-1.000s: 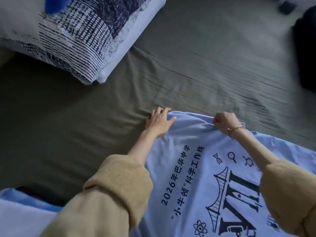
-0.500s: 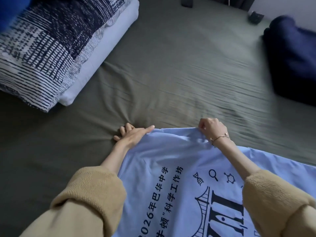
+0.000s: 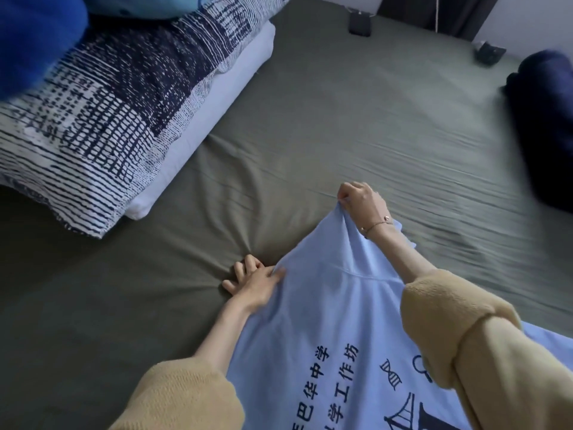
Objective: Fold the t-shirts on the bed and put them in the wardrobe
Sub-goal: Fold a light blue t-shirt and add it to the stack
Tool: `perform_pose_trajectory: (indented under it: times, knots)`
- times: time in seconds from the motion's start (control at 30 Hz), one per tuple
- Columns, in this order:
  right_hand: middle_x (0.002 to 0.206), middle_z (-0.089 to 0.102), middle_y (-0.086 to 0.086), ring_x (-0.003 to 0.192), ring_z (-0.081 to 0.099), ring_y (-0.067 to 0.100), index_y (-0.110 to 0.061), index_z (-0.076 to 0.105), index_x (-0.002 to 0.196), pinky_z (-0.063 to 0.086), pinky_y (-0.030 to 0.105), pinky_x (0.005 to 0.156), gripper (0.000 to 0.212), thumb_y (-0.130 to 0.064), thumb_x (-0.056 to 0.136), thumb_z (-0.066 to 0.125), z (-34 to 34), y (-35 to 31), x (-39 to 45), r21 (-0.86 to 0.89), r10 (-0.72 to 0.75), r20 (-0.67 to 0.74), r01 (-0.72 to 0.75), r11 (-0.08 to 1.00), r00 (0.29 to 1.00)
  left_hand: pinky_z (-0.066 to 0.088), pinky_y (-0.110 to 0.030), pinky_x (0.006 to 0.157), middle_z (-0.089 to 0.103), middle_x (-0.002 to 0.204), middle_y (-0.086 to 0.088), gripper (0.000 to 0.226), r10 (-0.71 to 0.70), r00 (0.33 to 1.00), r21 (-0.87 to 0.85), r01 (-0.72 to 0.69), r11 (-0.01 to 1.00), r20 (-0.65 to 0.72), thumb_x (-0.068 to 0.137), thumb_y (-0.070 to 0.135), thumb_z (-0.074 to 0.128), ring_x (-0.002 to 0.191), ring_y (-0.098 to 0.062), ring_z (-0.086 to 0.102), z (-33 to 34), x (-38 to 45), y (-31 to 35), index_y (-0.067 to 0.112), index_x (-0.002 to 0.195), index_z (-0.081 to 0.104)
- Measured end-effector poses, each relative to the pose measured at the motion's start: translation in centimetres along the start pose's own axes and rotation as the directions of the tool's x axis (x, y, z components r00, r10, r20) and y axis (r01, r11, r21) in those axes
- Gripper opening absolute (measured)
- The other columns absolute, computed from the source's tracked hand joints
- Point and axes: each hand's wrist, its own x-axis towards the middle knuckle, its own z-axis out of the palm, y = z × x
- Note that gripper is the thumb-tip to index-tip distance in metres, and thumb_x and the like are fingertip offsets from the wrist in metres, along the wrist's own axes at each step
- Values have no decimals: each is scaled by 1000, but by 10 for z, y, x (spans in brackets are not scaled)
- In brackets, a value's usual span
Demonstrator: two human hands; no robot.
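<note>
Head cam: light-blue t-shirt (image 3: 335,321) print-up on bed sheet (image 3: 356,125). Right hand (image 3: 361,200) pinches sleeve tip, lifted. Left hand (image 3: 252,279) flat, fingers straight, pinning the edge. Risk: hard pull drags shirt, bunches fold.
</note>
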Motion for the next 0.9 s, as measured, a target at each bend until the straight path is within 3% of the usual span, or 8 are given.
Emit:
perform_pose_trajectory:
  times: [0.13, 0.23, 0.3, 0.37, 0.47, 0.57, 0.67, 0.9]
  knots:
    - [126, 48, 6, 124, 37, 24, -15, 52, 118, 27, 41, 99, 26, -21, 94, 46, 12, 7, -3, -81, 182, -36, -184, 979, 983, 12, -41, 104, 24, 107, 4, 43, -31, 998, -14, 30, 999, -46, 100, 50, 24, 118, -19, 23, 2, 4, 0, 26, 108, 59]
    - [135, 42, 13, 128, 34, 28, -12, 45, 127, 29, 45, 102, 38, -27, 91, 47, -3, 29, -6, 161, 487, 30, -485, 859, 873, 13, -40, 102, 25, 105, 6, 36, -45, 997, -31, 44, 999, -60, 98, 51, 30, 116, -16, 23, 5, 5, -1, 27, 94, 57]
    - [130, 47, 17, 125, 39, 32, -8, 48, 122, 35, 42, 98, 49, -28, 79, 57, -13, 56, -13, 176, 585, 147, -603, 778, 797, 14, -41, 101, 27, 106, 6, 35, -39, 994, -2, 39, 999, -98, 96, 54, 35, 114, -17, 23, 8, 4, -1, 27, 85, 55]
    - [119, 53, 16, 117, 46, 32, -8, 50, 116, 41, 37, 92, 51, -25, 71, 66, -20, 73, -23, 123, 565, 248, -604, 787, 787, 17, -42, 100, 30, 112, 4, 35, -31, 986, 65, 42, 997, -163, 96, 54, 33, 116, -19, 24, 12, 2, 0, 28, 88, 56]
    - [100, 59, 9, 105, 53, 29, -12, 52, 109, 44, 36, 84, 42, -20, 73, 72, -24, 84, -33, 171, 508, 198, -540, 824, 838, 21, -42, 96, 34, 116, 1, 42, 12, 968, 145, 25, 989, -251, 98, 52, 29, 115, -20, 27, 19, -2, 1, 25, 99, 61]
    - [86, 61, 2, 94, 58, 27, -19, 60, 84, 48, 36, 77, 11, -26, 78, 66, -29, 80, -40, 179, 460, 176, -488, 855, 870, 23, -42, 94, 35, 114, 2, 43, 39, 950, 193, 23, 981, -311, 98, 51, 27, 114, -20, 29, 23, -5, 1, 24, 101, 61]
    - [88, 65, 8, 88, 57, 29, -20, 60, 77, 45, 32, 69, 13, -30, 74, 53, -33, 78, -46, 148, 483, 225, -520, 841, 846, 24, -42, 93, 34, 113, 2, 43, 40, 949, 199, 24, 980, -314, 98, 50, 28, 113, -20, 29, 23, -4, 1, 23, 101, 61]
    - [80, 62, -3, 95, 59, 24, -24, 60, 74, 49, 38, 87, 16, -25, 73, 76, -35, 106, -68, 87, 428, 308, -474, 876, 849, 22, -42, 93, 27, 104, 6, 41, 36, 945, 157, 16, 988, -325, 98, 49, 31, 113, -21, 29, 23, -3, -1, 22, 97, 61]
